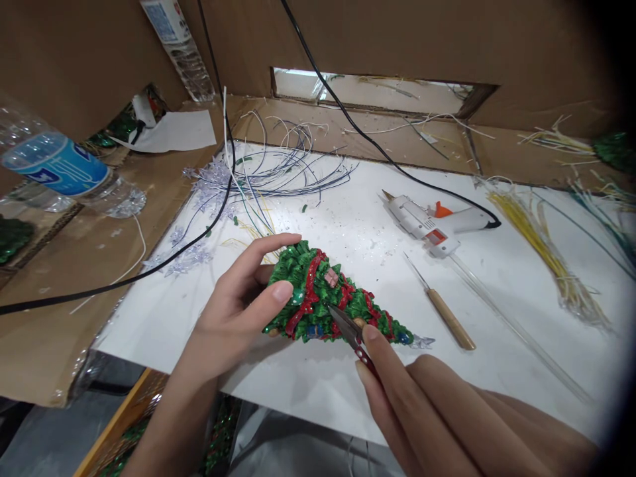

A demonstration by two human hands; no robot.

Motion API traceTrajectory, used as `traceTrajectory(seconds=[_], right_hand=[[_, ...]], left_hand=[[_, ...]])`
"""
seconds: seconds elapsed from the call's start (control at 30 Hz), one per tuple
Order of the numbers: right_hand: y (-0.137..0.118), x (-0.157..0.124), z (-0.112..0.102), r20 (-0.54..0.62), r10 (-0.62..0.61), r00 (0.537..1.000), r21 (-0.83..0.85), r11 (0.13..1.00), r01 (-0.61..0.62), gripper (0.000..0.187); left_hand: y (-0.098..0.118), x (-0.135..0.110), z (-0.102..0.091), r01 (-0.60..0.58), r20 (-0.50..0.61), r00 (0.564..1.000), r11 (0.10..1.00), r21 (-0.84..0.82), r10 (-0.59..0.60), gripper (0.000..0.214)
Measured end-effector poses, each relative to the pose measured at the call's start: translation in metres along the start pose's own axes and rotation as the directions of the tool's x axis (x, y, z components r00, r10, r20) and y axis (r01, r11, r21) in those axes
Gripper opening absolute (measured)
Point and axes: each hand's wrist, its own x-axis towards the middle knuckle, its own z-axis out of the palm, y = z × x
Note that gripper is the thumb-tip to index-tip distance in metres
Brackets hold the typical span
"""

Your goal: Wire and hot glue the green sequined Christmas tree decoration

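A green Christmas tree ornament [293,268] with red ribbons and small painted gifts lies tilted on its side above the white board, its silver star tip pointing right. My left hand [238,291] grips its wide base, thumb on the near face and fingers around the far side. In my right hand [397,384] is a small pointed blade tool [344,323] with a dark red riveted handle, pinched between thumb and fingers. The tool's tip touches the tree's surface near the middle. Whether it is a knife or small snips I cannot tell.
A glue gun [427,222] with a clear glue stick and a wooden-handled awl [442,308] lie on the right. Wire bundles [293,172] and clear star pieces [186,255] lie at the back left. Yellow wires [541,245] sit far right. A black cable [342,109] crosses overhead; a water bottle [64,165] is left.
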Motion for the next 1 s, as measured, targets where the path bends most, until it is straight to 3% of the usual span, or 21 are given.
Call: traceTrajectory(seconds=[0.17,0.4,0.7,0.87,1.0], right_hand=[[0.011,0.009,0.000,-0.001,-0.107,0.994,-0.002,0.994,0.107,0.026],[0.004,0.028,-0.004,0.032,-0.117,0.993,-0.054,0.991,0.118,0.016],[0.008,0.027,-0.005,0.064,-0.126,0.990,-0.021,0.992,0.128,0.012],[0.016,0.031,-0.007,0.051,-0.221,0.974,0.012,0.975,0.221,0.012],[0.015,0.030,-0.006,0.058,-0.227,0.972,0.013,0.974,0.226,0.012]], left_hand=[[0.000,0.001,0.001,-0.007,-0.001,1.000,1.000,-0.005,0.007,0.041],[0.001,0.002,0.001,0.002,-0.012,1.000,1.000,0.019,-0.002,0.043],[0.001,0.001,0.001,0.014,-0.002,1.000,1.000,0.014,-0.014,0.042],[0.001,0.001,0.001,0.013,0.000,1.000,1.000,0.022,-0.013,0.044],[0.001,0.000,0.000,0.009,0.001,1.000,1.000,0.020,-0.009,0.043]])
